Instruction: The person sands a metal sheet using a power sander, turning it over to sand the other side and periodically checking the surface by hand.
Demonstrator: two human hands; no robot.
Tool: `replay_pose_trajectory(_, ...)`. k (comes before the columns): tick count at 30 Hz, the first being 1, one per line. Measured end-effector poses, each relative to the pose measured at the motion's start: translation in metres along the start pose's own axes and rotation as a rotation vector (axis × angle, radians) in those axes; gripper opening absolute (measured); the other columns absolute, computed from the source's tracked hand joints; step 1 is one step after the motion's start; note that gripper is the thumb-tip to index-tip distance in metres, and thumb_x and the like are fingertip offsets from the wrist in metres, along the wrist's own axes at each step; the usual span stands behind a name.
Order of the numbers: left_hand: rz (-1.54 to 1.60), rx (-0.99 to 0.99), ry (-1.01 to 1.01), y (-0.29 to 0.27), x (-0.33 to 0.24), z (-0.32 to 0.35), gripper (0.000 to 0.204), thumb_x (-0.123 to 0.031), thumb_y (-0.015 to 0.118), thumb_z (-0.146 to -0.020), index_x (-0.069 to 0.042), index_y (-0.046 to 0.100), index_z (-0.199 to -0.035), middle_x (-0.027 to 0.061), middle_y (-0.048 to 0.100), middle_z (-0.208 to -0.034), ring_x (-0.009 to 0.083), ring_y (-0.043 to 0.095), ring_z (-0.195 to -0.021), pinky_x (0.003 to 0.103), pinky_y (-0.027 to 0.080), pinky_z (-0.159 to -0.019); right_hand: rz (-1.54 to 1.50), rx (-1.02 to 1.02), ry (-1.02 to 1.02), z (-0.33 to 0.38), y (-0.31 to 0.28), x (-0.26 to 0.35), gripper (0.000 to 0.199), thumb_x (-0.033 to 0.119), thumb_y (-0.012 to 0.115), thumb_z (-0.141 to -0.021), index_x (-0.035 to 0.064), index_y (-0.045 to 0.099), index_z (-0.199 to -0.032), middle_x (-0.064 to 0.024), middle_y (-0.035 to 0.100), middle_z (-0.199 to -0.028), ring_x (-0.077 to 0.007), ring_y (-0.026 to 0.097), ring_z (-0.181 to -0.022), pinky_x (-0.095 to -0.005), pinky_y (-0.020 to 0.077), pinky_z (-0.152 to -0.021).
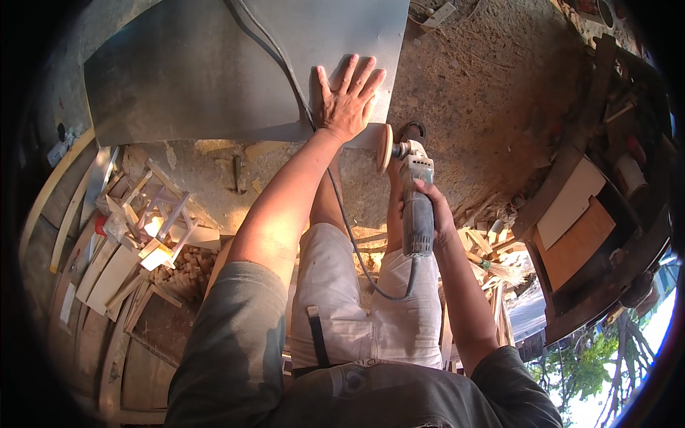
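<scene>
My left hand (347,103) lies flat with fingers spread on a large grey sheet (200,78), near its right edge. In my right hand (432,203) is an angle grinder (418,207), its grey body gripped from the right side. A round tan disc (385,148) on the grinder stands edge-on just by the sheet's near right corner; whether it touches the sheet I cannot tell. From the grinder's lower end a dark cord (360,264) loops over my legs, passes under my left forearm and runs up across the sheet.
Scrap wood and a small wooden frame (171,214) are heaped at the left, beside curved wooden strips (61,192). A hammer-like tool (238,173) lies on the dusty floor (471,100). At the right are flat boards (578,235), a straw broom (503,271) and more offcuts.
</scene>
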State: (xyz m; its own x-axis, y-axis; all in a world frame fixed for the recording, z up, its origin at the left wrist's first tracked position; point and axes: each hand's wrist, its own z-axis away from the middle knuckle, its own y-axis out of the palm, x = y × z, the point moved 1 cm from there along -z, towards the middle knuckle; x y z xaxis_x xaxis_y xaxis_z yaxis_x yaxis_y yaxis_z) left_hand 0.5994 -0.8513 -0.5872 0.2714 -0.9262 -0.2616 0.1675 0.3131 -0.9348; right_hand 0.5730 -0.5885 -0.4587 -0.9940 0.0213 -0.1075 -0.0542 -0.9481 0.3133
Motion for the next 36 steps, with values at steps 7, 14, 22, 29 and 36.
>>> replay_pose_trajectory(7, -0.026, -0.013, -0.003, 0.002, 0.002, -0.001, 0.065, -0.034, 0.049, -0.105, -0.037, 0.024, -0.164, -0.0072, 0.011, -0.174, 0.0242, 0.007, -0.161, 0.081, 0.001, -0.117, 0.026, -0.016, -0.019, -0.004, 0.016, 0.02, 0.049, 0.037, 0.074, -0.09, -0.0016, 0.056, -0.114, -0.0164, 0.067, -0.091, -0.026, 0.071, -0.074, -0.039, 0.0618, -0.065)
replay_pose_trajectory(14, 0.0, 0.053, -0.008, -0.004, 0.002, -0.001, 0.074, -0.032, 0.055, -0.101, -0.037, 0.018, -0.165, -0.0074, 0.004, -0.175, 0.024, 0.002, -0.161, 0.084, 0.003, -0.115, 0.07, 0.011, -0.062, -0.008, 0.029, 0.043, 0.051, 0.037, 0.075, -0.09, -0.0011, 0.055, -0.118, -0.0156, 0.068, -0.088, -0.0252, 0.071, -0.073, -0.0387, 0.0613, -0.067)
replay_pose_trajectory(22, -0.025, 0.079, 0.011, -0.008, 0.005, -0.001, 0.073, -0.033, 0.05, -0.101, -0.033, 0.018, -0.166, -0.006, 0.004, -0.175, 0.0261, 0.002, -0.161, 0.082, 0.001, -0.115, 0.024, 0.042, -0.085, -0.017, 0.048, 0.07, 0.048, 0.036, 0.076, -0.089, -0.0012, 0.057, -0.114, -0.0162, 0.067, -0.087, -0.0256, 0.07, -0.071, -0.0386, 0.0613, -0.065)
replay_pose_trajectory(29, -0.058, 0.072, 0.001, -0.007, 0.001, -0.004, 0.065, -0.036, 0.05, -0.102, -0.031, 0.029, -0.163, -0.0047, 0.005, -0.175, 0.0251, 0.002, -0.161, 0.084, 0.006, -0.114, -0.094, 0.063, -0.045, -0.03, 0.063, 0.097, 0.05, 0.036, 0.076, -0.089, -0.0017, 0.055, -0.114, -0.0183, 0.066, -0.084, -0.0281, 0.069, -0.069, -0.0406, 0.0616, -0.062)
replay_pose_trajectory(36, -0.003, 0.014, 0.021, -0.007, 0.002, -0.004, 0.058, -0.036, 0.049, -0.103, -0.029, 0.038, -0.16, -0.0022, 0.014, -0.173, 0.0259, 0.005, -0.161, 0.085, 0.008, -0.112, 0.008, 0.074, -0.165, -0.044, 0.077, 0.133, 0.052, 0.033, 0.075, -0.089, 0.0005, 0.051, -0.122, -0.0183, 0.066, -0.086, -0.0293, 0.069, -0.07, -0.0406, 0.0614, -0.063)
